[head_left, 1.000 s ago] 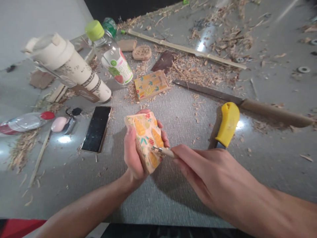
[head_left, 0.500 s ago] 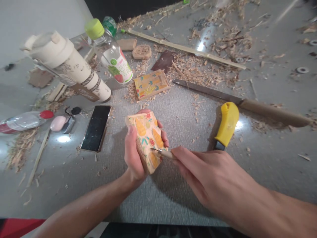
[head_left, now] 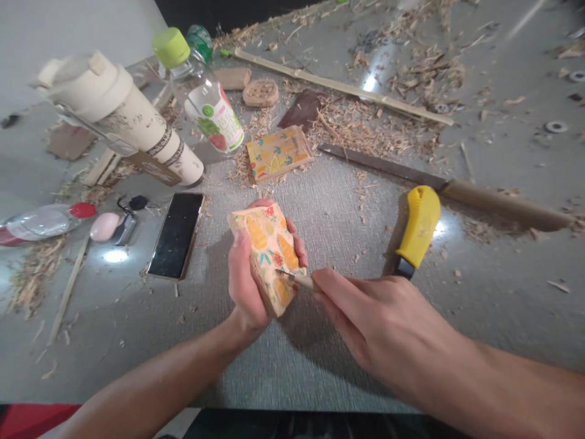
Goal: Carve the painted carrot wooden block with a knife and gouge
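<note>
My left hand (head_left: 247, 280) is closed around a small block (head_left: 267, 247) covered in orange fruit-patterned paper, held tilted just above the grey table (head_left: 297, 366). My right hand (head_left: 379, 317) pinches a thin wooden-handled tool (head_left: 297, 278). Its metal tip touches the block's patterned face near the lower edge. A second patterned block (head_left: 278, 152) lies flat on the table beyond.
A black phone (head_left: 177, 235) lies left of the block. Right of it are a yellow-handled tool (head_left: 418, 228) and a long blade with a wooden handle (head_left: 457, 192). A cream tumbler (head_left: 123, 119), a green-capped bottle (head_left: 201, 97), a bamboo strip (head_left: 342, 88) and wood shavings are farther back.
The block and both hands have shifted slightly left and up in view. The tool tip stays on the block's face.
</note>
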Demonstrator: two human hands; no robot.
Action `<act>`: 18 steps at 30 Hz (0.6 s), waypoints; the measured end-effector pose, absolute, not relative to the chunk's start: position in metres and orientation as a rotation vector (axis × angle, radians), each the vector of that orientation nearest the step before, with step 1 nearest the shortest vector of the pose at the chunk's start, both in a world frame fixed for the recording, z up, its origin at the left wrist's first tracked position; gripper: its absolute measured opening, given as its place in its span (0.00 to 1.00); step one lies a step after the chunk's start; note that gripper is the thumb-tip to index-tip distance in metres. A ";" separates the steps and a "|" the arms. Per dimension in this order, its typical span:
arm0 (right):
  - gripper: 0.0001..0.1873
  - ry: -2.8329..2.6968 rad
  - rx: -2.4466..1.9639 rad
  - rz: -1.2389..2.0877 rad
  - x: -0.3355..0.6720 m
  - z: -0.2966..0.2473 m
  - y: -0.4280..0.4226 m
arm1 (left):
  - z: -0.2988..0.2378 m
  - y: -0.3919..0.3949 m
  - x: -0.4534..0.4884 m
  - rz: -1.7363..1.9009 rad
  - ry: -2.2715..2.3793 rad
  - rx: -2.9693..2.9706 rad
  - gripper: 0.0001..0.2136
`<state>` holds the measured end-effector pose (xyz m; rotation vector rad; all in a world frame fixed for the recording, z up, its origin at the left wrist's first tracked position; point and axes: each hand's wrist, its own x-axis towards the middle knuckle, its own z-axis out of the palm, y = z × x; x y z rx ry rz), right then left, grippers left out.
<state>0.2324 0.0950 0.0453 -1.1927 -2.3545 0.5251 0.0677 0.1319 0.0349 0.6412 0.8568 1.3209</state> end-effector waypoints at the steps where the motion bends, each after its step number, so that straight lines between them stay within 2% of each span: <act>1: 0.15 -2.358 -1.184 0.553 0.234 0.047 0.095 | 0.034 0.133 0.067 1.314 0.852 0.640 0.23; 7: 0.12 -1.986 -1.240 0.826 0.248 0.055 0.111 | 0.032 0.128 0.067 1.413 0.919 0.694 0.25; 11: 0.19 -1.641 -1.385 1.004 0.254 0.047 0.122 | 0.035 0.123 0.066 1.472 0.873 0.755 0.25; 18: 0.24 -1.615 -1.331 1.156 0.253 0.044 0.126 | 0.039 0.119 0.062 1.574 1.099 1.014 0.35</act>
